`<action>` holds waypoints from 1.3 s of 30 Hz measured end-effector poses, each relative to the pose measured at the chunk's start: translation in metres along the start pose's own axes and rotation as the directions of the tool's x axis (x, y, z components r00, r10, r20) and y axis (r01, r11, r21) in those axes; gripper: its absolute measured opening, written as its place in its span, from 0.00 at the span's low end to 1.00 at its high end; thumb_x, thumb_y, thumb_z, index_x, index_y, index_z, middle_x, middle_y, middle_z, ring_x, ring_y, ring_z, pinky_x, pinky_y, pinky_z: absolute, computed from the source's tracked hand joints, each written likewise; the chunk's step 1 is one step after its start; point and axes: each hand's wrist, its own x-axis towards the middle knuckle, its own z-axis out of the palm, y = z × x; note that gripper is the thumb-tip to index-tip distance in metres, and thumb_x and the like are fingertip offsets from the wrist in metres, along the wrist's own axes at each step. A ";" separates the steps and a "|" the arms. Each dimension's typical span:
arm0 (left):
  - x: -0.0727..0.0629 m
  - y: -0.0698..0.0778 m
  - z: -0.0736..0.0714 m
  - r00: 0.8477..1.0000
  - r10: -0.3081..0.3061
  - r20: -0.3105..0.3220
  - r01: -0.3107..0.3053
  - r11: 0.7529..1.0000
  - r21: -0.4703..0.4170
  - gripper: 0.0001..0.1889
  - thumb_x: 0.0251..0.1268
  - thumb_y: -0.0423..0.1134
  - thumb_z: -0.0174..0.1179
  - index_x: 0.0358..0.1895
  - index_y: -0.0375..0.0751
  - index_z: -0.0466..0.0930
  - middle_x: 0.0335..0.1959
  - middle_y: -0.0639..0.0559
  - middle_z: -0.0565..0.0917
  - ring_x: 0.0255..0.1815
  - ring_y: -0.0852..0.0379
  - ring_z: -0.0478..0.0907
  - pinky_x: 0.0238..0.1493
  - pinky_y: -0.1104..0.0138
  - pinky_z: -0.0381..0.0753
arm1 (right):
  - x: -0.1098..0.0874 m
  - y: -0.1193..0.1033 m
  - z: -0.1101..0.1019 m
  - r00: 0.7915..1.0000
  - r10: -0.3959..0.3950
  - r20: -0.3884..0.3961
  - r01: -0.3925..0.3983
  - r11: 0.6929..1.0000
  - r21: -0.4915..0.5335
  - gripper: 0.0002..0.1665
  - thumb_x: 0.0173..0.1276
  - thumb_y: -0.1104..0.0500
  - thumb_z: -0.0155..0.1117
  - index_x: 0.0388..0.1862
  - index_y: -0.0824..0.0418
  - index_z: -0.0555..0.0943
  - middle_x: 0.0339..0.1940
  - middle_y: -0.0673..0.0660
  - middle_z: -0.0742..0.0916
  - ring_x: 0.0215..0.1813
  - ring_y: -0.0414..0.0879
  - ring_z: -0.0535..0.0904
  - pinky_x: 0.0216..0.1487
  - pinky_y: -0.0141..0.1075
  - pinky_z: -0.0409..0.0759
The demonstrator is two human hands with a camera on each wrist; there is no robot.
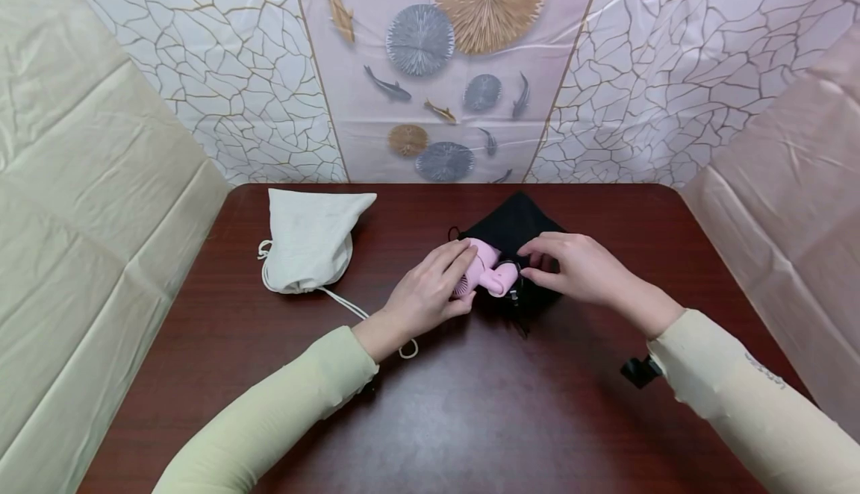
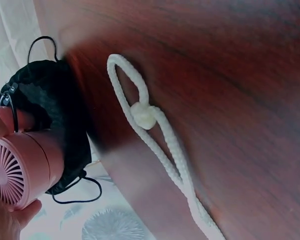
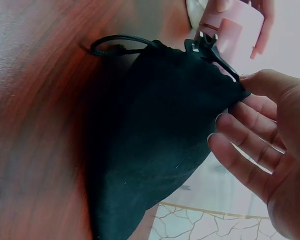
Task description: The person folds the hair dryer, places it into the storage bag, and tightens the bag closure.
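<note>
My left hand (image 1: 425, 289) grips a pink handheld fan (image 1: 481, 261) with a round slotted grille, thumb on the near side. Part of the fan, including a folded pink section, lies at the mouth of a black drawstring bag (image 1: 516, 222). In the left wrist view, the bag's open mouth surrounds the far end of the fan (image 2: 45, 152). My right hand (image 1: 583, 266) pinches the rim of that mouth between thumb and fingers, as the right wrist view shows. A black strap with a small clip (image 3: 206, 44) hangs at the rim. The bag's inside is mostly hidden.
A white drawstring bag (image 1: 310, 236) lies at the left back of the dark red wooden table (image 1: 437, 412). Its white cord (image 2: 177, 150) trails under my left forearm, ending in a knotted loop. Fabric walls (image 1: 255, 54) stand behind the table and on both sides.
</note>
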 end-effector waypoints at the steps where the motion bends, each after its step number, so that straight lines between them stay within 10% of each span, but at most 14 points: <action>1: 0.000 0.000 0.001 1.000 -0.003 -0.002 0.004 1.000 0.004 0.35 0.60 0.44 0.76 0.69 0.30 0.78 0.66 0.36 0.82 0.67 0.41 0.81 0.71 0.59 0.79 | -0.001 0.000 0.000 1.000 0.009 0.003 -0.009 1.000 -0.001 0.12 0.68 0.60 0.77 0.49 0.58 0.89 0.36 0.48 0.88 0.38 0.41 0.85 0.40 0.43 0.84; 18: 0.008 -0.001 0.003 0.991 -0.129 -0.027 0.128 0.991 -0.046 0.36 0.57 0.40 0.77 0.69 0.30 0.79 0.67 0.37 0.82 0.66 0.42 0.81 0.66 0.57 0.83 | -0.004 0.006 0.009 0.999 0.015 -0.033 -0.009 0.985 0.173 0.10 0.66 0.68 0.76 0.43 0.58 0.86 0.32 0.45 0.90 0.36 0.38 0.86 0.36 0.43 0.87; 39: 0.009 -0.003 0.010 0.986 0.153 -0.074 -0.143 0.982 0.121 0.36 0.60 0.43 0.74 0.69 0.27 0.77 0.66 0.34 0.82 0.67 0.41 0.82 0.75 0.61 0.74 | 0.017 -0.010 -0.001 0.998 -0.016 -0.053 0.030 0.961 0.273 0.10 0.65 0.69 0.77 0.43 0.60 0.89 0.32 0.45 0.90 0.35 0.37 0.85 0.35 0.42 0.86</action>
